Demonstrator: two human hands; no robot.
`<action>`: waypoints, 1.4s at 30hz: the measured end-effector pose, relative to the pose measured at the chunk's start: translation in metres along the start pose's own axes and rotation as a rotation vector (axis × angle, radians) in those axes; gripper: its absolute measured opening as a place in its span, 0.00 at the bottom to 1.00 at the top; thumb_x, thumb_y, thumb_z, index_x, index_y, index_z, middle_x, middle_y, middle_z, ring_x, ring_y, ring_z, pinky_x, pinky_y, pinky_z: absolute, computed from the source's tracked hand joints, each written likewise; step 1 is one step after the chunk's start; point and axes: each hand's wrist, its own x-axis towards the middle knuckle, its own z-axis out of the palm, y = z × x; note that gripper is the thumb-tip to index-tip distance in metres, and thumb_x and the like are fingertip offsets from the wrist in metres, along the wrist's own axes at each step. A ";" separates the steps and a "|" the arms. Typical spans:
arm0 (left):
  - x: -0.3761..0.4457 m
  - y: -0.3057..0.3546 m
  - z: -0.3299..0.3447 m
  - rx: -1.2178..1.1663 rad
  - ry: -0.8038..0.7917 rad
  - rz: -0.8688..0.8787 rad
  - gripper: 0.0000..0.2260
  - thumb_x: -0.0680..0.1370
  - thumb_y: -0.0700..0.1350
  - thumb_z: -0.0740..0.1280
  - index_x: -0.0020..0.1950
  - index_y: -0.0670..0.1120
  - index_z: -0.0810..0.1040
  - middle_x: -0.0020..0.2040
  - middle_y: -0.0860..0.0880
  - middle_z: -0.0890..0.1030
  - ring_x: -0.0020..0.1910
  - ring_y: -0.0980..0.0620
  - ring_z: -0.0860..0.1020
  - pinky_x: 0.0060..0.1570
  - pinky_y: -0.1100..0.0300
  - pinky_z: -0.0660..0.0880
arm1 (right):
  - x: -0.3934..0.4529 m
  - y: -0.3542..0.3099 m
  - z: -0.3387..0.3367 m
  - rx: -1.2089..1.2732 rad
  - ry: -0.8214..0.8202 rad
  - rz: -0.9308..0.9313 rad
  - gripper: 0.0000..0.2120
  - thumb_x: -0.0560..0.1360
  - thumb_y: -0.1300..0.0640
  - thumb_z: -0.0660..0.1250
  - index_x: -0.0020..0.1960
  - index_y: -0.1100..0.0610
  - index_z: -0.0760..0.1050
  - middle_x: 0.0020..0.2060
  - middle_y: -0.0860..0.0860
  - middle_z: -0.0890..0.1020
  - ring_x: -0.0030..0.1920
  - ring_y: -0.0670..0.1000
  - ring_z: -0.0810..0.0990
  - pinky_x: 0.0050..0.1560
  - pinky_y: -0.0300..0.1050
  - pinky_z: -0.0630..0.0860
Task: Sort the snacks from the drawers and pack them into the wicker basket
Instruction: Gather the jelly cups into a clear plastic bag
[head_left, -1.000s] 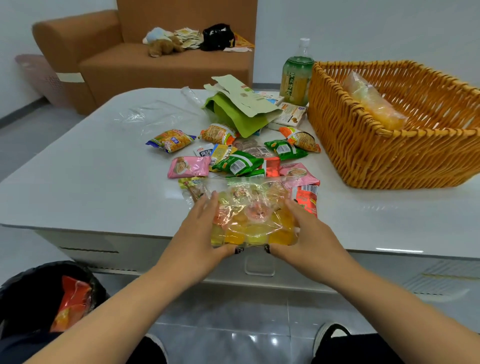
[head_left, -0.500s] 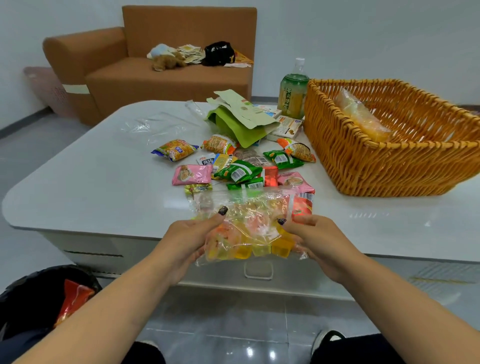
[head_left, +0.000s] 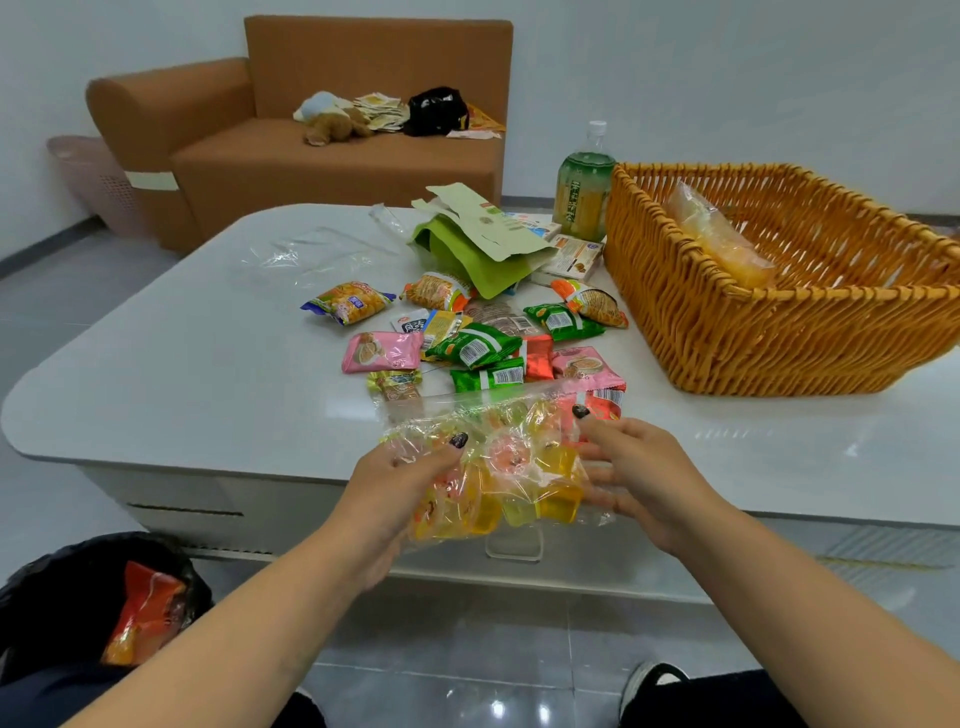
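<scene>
Both hands hold one clear bag of jelly cups (head_left: 498, 467) in the air, just over the near edge of the white table (head_left: 208, 374). The left hand (head_left: 400, 483) grips the left side of the bag, thumb on top and fingers under it. The right hand (head_left: 639, 467) holds the right side, fingers spread along the plastic and thumb up near the top edge.

The wicker basket (head_left: 753, 332) stands on the table to the right, well apart from the bag. One clear packet of yellow snacks (head_left: 722, 239) already leans inside it. Many small snack packets (head_left: 478, 348) lie loose on the table between the hands and the basket.

What could go wrong? The bag is thin and floppy. I cannot tell if its top is sealed. If it is open and tips, the jelly cups may fall out onto the floor. The plastic looks slippery, so it could slide out of the fingers. If the bag swings low on the way to the basket, it may knock the loose packets off the table.

As for writing, the green bottle (head_left: 582, 192) behind the basket has yellow Chinese letters down its label, too blurry for me to read. The packets have bar codes and small print, too small to read.
</scene>
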 end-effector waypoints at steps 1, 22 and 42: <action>0.001 0.000 0.000 0.009 0.000 0.004 0.14 0.73 0.51 0.73 0.44 0.39 0.82 0.46 0.43 0.85 0.50 0.43 0.82 0.57 0.43 0.77 | 0.003 -0.001 -0.001 0.001 0.040 -0.017 0.10 0.76 0.53 0.68 0.51 0.60 0.77 0.44 0.55 0.84 0.42 0.54 0.84 0.43 0.51 0.80; 0.004 0.004 0.001 -0.231 0.047 -0.084 0.10 0.75 0.44 0.72 0.50 0.38 0.83 0.46 0.41 0.86 0.50 0.43 0.84 0.47 0.54 0.79 | 0.013 -0.009 -0.011 -0.263 0.048 -0.023 0.05 0.73 0.62 0.72 0.42 0.64 0.80 0.38 0.60 0.83 0.34 0.53 0.82 0.33 0.42 0.78; -0.003 0.010 -0.016 -0.573 -0.228 0.072 0.15 0.64 0.48 0.76 0.44 0.40 0.86 0.43 0.41 0.84 0.38 0.47 0.84 0.39 0.52 0.83 | 0.010 -0.014 -0.016 0.431 -0.496 0.196 0.41 0.46 0.58 0.86 0.58 0.62 0.78 0.59 0.63 0.80 0.59 0.62 0.79 0.51 0.60 0.80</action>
